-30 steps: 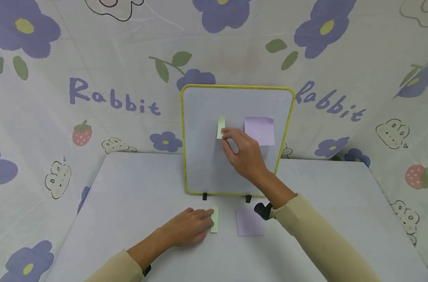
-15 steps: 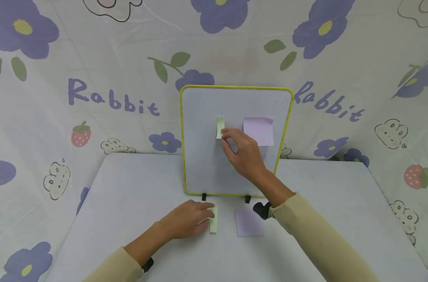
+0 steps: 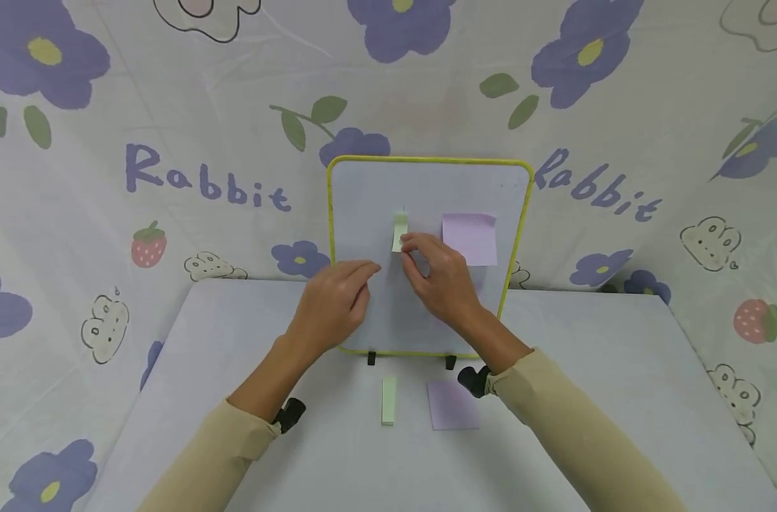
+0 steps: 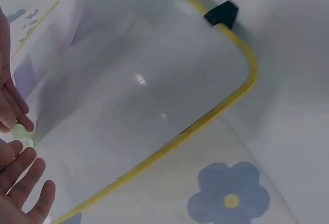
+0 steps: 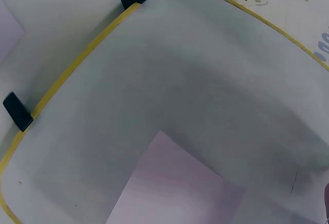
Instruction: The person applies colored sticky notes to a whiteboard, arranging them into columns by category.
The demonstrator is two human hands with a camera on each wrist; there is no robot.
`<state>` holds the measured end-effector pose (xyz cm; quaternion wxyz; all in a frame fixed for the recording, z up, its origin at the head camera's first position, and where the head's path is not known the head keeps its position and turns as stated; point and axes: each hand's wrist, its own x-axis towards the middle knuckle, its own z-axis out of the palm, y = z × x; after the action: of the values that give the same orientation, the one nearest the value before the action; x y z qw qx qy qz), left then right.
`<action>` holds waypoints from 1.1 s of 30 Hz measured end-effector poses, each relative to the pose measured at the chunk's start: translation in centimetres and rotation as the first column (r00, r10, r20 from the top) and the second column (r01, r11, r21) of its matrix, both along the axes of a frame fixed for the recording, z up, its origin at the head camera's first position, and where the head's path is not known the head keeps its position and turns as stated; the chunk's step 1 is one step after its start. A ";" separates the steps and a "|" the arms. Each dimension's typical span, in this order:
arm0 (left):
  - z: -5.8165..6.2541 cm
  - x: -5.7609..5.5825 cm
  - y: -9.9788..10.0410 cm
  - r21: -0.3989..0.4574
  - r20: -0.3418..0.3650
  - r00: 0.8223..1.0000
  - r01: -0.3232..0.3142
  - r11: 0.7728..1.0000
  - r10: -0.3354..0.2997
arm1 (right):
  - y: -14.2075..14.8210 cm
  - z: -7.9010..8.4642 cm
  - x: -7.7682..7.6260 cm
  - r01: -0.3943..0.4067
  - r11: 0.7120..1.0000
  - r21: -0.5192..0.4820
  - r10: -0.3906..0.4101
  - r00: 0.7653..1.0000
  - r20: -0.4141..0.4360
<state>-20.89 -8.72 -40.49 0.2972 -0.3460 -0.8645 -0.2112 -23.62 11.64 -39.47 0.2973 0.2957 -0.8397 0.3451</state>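
At the whiteboard [image 3: 369,306], my right hand [image 3: 444,274] pinches the lower end of a narrow green sticky note [image 3: 399,231] between thumb and forefinger. The note's upper part lies against the board. My left hand [image 3: 333,302] is raised in front of the board's left half, its fingertips just left of the note. In the left wrist view the left hand [image 4: 23,185] has its fingers loosely bent and spread below the green note [image 4: 21,133]. A square purple sticky note [image 3: 478,238] hangs on the board, partly behind my right hand.
Below the board, a narrow pad of green sticky notes [image 3: 388,402] and a square purple pad [image 3: 453,407] lie on the white table [image 3: 260,334]. Two black feet [image 3: 372,358] hold up the yellow-framed board. A patterned cloth [image 3: 414,107] hangs behind.
My left hand has left the green pad on the table and risen to the board, near the green note. The right hand stays at the note in the same pinch.
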 end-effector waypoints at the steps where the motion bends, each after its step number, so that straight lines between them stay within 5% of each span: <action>1: 0.3 -0.3 0.1 -0.015 -0.014 1.000 -0.013 1.000 0.013 | 0.0 0.0 0.0 0.000 1.000 -0.001 0.000 1.000 -0.001; 9: 2.6 -2.4 1.1 -0.247 -0.089 0.994 -0.080 0.966 0.060 | -0.1 -0.1 -0.2 -0.006 1.000 -0.003 0.006 1.000 -0.013; 17: 2.9 -3.3 1.4 -0.407 -0.141 0.988 -0.120 0.905 0.068 | -0.2 0.0 -0.2 0.003 1.000 0.014 -0.003 1.000 -0.021; 24: 2.4 -3.9 1.6 -0.448 -0.222 0.968 -0.207 0.870 0.116 | -0.1 0.0 -0.3 0.009 1.000 0.027 -0.009 1.000 -0.005; 33: 1.5 -3.9 1.8 -0.439 -0.258 0.956 -0.243 0.865 0.138 | 0.1 -0.1 -0.1 0.047 0.998 0.050 -0.044 0.996 -0.072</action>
<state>-24.81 -6.93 -38.95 0.3179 -0.3405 -0.8819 0.0722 -23.74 11.70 -39.58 0.3271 0.2961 -0.8437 0.3058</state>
